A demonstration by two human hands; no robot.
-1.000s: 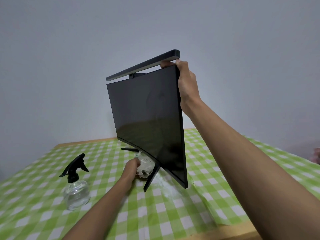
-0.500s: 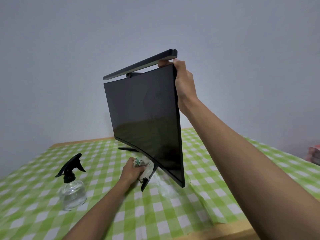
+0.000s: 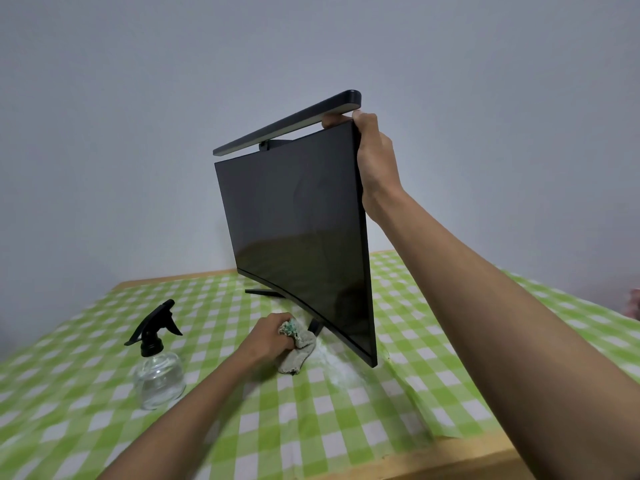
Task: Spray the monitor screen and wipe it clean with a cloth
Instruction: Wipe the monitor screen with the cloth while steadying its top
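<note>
From the head camera, the right arm reaches up and forward from the lower right corner, nearly straight, wrist bent slightly. The right hand (image 3: 375, 161) is wrapped around the upper right corner of the monitor (image 3: 298, 237): the thumb lies along the near edge of the frame and fingertips show over the top edge, just under the light bar (image 3: 287, 124) clipped along the monitor's top. The rest of those fingers are hidden behind the panel.

The left arm comes in from the bottom edge, angled up to the right, forearm low over the tablecloth (image 3: 346, 427). The left hand (image 3: 268, 336) is closed around a bunched cloth (image 3: 298, 344), grey with a greenish patch near the knuckles; the cloth's loose end rests on the tablecloth just beside the monitor's lower edge and stand foot (image 3: 261, 292). Whether the cloth touches the screen cannot be told.

The monitor stands on the table, its dark curved screen turned to the left, the lower right corner nearest the camera. Most of the stand is hidden behind the panel and the cloth. A pale, hazy patch lies on the tablecloth under the near corner.

The spray bottle (image 3: 157, 362), clear with a black trigger head, stands well to the left of the left hand, untouched. At the far right edge a pinkish object is cut off and cannot be identified.
</note>
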